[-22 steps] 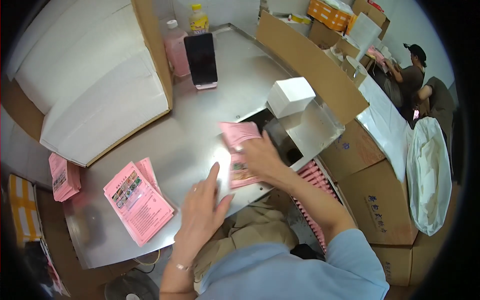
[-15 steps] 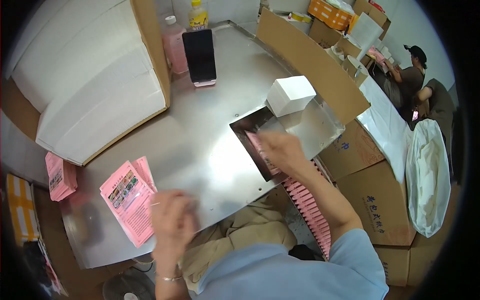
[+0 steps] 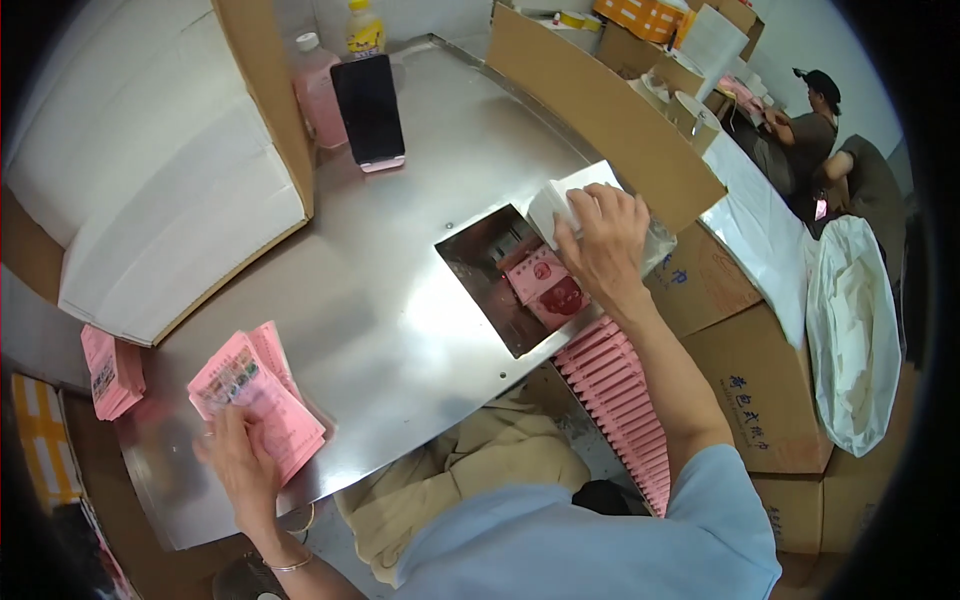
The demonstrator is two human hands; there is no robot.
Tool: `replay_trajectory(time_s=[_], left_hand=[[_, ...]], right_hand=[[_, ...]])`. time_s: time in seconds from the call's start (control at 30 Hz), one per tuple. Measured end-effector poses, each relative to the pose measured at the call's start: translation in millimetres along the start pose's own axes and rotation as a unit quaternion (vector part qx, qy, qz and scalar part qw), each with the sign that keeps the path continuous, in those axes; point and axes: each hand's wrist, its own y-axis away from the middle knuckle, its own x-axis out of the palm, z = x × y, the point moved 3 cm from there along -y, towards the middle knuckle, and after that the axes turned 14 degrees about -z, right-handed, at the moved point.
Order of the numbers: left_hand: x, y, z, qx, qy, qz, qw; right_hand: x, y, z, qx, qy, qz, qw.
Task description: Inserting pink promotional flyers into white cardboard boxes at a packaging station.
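My left hand rests on a fanned stack of flat pink packets at the near left of the steel table, its fingers on the top packet. My right hand reaches to the right side of the table and lies on a white box, fingers curled over its top. Just below that hand a pink packet lies in a rectangular opening in the table. A row of upright pink packets runs down from the opening toward me.
A large open carton with white sheets stands at the left. A black phone, a pink bottle and a yellow bottle stand at the back. Brown cartons, a white bag and another person are at the right.
My right hand dropped a pink packet into the opening, then moved up onto the white box. My left hand swung left and settled on the pink stack.
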Motion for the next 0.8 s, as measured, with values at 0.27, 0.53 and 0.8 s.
replay_trajectory(time_s=[0.27, 0.53, 0.8], left_hand=[[64, 6, -139, 0.184, 0.184, -0.007, 0.965], [80, 11, -167, 0.190, 0.278, 0.030, 0.941], [71, 8, -151, 0.157, 0.229, 0.073, 0.958]], right_hand=[[14, -2, -12, 0.091, -0.075, 0.023, 0.993], [4, 1, -15, 0.052, -0.103, -0.005, 0.993], [-63, 76, 129, -0.206, -0.373, 0.102, 0.899]])
